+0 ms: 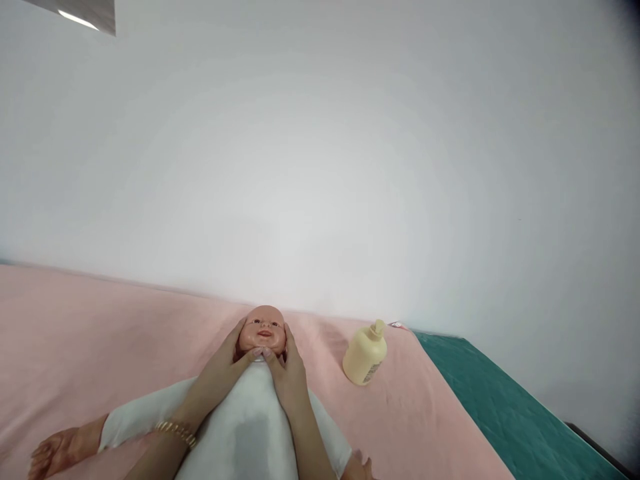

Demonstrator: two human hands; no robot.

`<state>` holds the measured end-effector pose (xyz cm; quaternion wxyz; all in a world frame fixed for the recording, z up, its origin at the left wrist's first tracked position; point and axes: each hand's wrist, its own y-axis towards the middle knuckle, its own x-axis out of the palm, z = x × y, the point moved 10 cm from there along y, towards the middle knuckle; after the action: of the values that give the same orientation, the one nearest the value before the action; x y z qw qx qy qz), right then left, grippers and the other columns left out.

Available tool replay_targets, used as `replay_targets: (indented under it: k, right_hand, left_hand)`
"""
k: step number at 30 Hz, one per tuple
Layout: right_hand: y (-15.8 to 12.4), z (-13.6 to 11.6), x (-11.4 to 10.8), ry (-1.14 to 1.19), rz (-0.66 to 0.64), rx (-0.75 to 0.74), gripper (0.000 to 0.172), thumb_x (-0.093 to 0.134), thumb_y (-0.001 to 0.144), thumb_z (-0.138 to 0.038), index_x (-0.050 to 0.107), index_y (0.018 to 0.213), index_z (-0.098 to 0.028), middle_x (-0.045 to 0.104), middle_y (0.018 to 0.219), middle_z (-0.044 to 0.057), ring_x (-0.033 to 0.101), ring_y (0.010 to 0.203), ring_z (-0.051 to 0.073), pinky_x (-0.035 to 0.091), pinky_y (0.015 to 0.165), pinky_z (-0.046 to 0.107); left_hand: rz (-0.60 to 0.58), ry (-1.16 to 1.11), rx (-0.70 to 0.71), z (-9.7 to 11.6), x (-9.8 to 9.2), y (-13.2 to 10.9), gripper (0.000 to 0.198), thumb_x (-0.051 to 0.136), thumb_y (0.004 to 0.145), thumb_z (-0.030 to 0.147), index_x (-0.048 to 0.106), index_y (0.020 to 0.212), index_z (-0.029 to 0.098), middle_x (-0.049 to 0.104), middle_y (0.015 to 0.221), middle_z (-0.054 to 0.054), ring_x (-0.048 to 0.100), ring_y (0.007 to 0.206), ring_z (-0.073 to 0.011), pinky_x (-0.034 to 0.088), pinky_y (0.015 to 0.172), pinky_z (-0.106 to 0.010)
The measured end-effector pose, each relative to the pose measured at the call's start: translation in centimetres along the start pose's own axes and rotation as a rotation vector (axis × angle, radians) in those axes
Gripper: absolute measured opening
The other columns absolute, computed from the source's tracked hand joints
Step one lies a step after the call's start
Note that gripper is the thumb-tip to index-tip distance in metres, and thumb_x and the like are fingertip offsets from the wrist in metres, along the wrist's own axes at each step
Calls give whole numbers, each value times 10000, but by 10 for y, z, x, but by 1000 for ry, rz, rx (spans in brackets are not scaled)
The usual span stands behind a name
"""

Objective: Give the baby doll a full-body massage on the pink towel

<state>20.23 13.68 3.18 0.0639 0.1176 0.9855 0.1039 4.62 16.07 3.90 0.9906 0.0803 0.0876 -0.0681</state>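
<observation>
A baby doll (257,413) in a white long-sleeved garment lies on its back, its head (265,322) toward the wall and its arms spread out. My left hand (231,353) cups the left side of the doll's head, fingers along the cheek and ear. On the opposite side my right hand (290,373) does the same. Both thumbs meet under the doll's chin, and the fingertips behind the head are partly hidden. To the right of the doll stands a pale yellow pump bottle (365,353), touched by neither hand.
A pink sheet (125,333) covers the surface under the doll. Beyond its right edge shows a green mat (500,400). The white wall (320,167) rises directly behind the doll's head and the bottle.
</observation>
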Motion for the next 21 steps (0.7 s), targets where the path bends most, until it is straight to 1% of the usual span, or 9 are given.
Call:
replay_targets:
  k: [4,9,11,14,21]
  right_hand:
    - [-2,-8,-2,-44,7,-5,723,654,794,-438,409,1432,-202,515,1393,71,494,1265,271,406,1050,398]
    - [-3,-12,-2,-80,-42,-12,689,558,860,-484,374,1451,-181,441,1453,68,422,1329,242,331,1107,380]
    - [-2,-12,-2,-106,-60,-10,699,519,875,-519,361,1457,-167,410,1473,75,394,1348,240,304,1123,386]
    - [-1,-12,-2,-146,-74,4,741,462,883,-582,343,1463,-137,386,1485,94,365,1365,246,274,1137,399]
    - [0,-13,-2,-134,-78,-5,811,364,880,-680,347,1459,-112,378,1489,105,352,1371,245,281,1132,395]
  left_hand:
    - [12,48,-7,-3,-3,1,823,526,819,537,262,1474,114,354,1506,-161,386,1353,-285,377,1080,-402]
    - [6,57,19,-1,-3,1,758,499,853,507,275,1475,138,344,1514,-141,344,1378,-279,307,1122,-432]
    - [12,60,28,1,-4,1,737,474,868,502,280,1474,131,340,1516,-140,328,1387,-274,274,1138,-438]
    - [18,69,19,1,-5,1,738,424,883,525,272,1478,114,322,1523,-140,307,1395,-269,262,1144,-435]
    - [14,129,1,-6,-5,3,737,324,901,529,242,1491,93,270,1545,-115,247,1419,-249,229,1155,-425]
